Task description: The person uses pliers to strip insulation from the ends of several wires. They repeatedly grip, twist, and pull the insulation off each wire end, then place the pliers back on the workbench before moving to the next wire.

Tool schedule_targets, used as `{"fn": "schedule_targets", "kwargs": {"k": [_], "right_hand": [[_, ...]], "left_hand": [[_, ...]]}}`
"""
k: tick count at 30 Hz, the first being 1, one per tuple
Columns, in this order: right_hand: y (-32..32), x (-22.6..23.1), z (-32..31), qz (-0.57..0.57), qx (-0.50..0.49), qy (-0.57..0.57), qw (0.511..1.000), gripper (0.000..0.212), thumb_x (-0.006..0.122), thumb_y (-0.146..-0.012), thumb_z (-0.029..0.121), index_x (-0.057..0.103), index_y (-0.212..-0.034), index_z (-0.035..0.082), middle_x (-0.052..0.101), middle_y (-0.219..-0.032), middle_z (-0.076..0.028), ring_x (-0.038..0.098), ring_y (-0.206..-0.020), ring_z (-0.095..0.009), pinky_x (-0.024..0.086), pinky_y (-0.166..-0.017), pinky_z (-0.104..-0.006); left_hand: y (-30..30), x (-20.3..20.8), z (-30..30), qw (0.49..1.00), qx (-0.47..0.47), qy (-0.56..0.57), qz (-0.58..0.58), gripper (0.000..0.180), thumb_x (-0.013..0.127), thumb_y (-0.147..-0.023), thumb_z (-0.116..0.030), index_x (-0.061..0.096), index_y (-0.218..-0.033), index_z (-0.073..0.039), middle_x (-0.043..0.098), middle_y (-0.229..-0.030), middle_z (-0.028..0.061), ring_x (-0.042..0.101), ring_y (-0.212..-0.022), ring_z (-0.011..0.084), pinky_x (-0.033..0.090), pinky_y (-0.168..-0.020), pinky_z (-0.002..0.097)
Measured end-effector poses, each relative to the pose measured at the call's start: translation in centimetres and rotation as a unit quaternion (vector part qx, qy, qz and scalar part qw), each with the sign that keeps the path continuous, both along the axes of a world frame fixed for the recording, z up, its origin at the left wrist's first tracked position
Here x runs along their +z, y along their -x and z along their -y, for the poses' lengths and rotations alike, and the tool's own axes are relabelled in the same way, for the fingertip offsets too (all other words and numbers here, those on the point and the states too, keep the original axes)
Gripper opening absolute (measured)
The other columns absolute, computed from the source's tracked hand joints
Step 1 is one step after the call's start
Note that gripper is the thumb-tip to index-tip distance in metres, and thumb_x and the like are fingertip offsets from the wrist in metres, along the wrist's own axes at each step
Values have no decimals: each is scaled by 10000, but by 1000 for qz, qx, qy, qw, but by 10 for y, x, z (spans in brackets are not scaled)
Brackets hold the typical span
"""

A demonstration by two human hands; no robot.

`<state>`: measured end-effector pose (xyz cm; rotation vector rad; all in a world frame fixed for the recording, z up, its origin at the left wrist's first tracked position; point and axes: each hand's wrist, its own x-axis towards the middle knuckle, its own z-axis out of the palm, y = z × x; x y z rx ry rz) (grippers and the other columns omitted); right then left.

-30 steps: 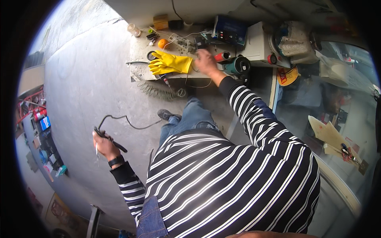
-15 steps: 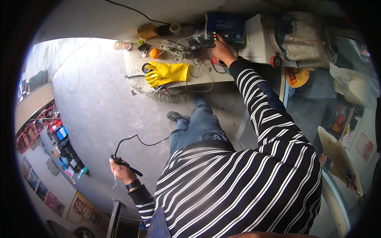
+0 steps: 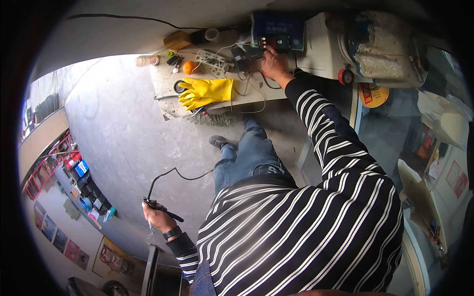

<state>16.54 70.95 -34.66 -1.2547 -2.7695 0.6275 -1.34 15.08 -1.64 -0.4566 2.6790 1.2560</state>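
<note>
My right hand (image 3: 274, 65) reaches over the bench, a finger stretched to the lit screen of a dark phone (image 3: 280, 43). The phone leans against a blue package (image 3: 291, 27). Low on the left, my left hand (image 3: 157, 217) is closed round a black cable (image 3: 163, 175) and a slim black handle (image 3: 175, 216); the handle's exact kind is unclear. White strands (image 3: 150, 226) dangle below those fingers. Yellow rubber gloves (image 3: 210, 92) lie on the bench, left of my right hand.
On the bench (image 3: 163, 84) are an orange (image 3: 189, 67), a white power strip (image 3: 212, 58), loose cords and a clear cup (image 3: 146, 60). A coiled hose (image 3: 217, 119) hangs at its front edge. Right of the phone stands a white box (image 3: 316, 49). A metal post (image 3: 149, 271) rises near my left forearm.
The view has shifted slightly. My left hand appears a little lower and farther right, still gripping the cable and handle. My right finger stays at the phone, whose screen layout looks different.
</note>
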Motion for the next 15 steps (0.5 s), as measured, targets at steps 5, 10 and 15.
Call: {"fn": "schedule_targets", "kwargs": {"k": [5,10,15], "right_hand": [[-6,-3,17,-13,10,28,999,294,610,-875,230,665,-1110,62,602,-1437,-99,690,-1084,-364,577,-910,-475],[1,1,15,-26,-2,19,999,284,610,-877,237,661,-1099,67,594,-1448,-110,692,-1073,-382,581,-898,-479],[6,5,10,-9,-20,21,1000,286,616,-874,238,659,-1093,60,591,-1456,-124,700,-1048,-388,587,-878,-483]], "left_hand": [[4,-3,-3,1000,-1,-8,3,453,446,-1099,-424,548,-816,-85,455,-598,-23,410,-513,85,323,-488,253],[11,-2,-7,999,-23,-27,1,456,451,-1098,-428,557,-824,-79,461,-602,-18,422,-521,94,337,-499,259],[11,2,-13,1000,-11,4,-1,462,466,-1092,-445,566,-831,-77,473,-605,-15,437,-526,98,345,-505,259]]}}
